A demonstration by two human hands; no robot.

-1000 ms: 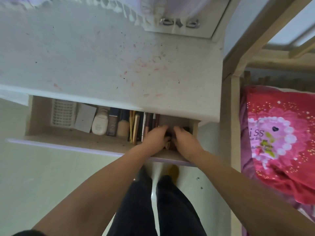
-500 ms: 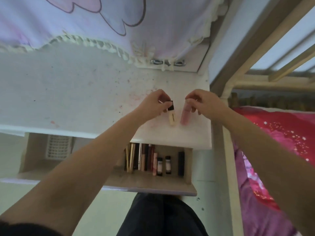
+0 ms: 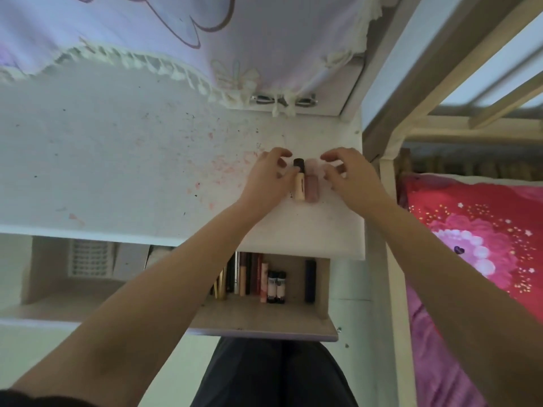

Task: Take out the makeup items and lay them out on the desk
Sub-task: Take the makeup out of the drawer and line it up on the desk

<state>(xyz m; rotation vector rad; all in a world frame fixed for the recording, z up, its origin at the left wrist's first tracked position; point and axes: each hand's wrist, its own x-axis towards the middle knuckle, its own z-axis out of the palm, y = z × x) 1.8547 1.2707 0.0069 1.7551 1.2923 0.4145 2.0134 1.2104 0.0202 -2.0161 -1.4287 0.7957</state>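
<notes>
Bare forearms, dark clothes

The person is wearing black trousers; a dark sleeve edge is showing at seven o'clock, both forearms uncovered.

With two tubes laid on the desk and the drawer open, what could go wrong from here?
1. The cream tube and pink tube lie touching; the left hand or right hand, hovering close, might knock them rolling.
2. The open drawer juts over the person's lap, so rising may bump it.
</notes>
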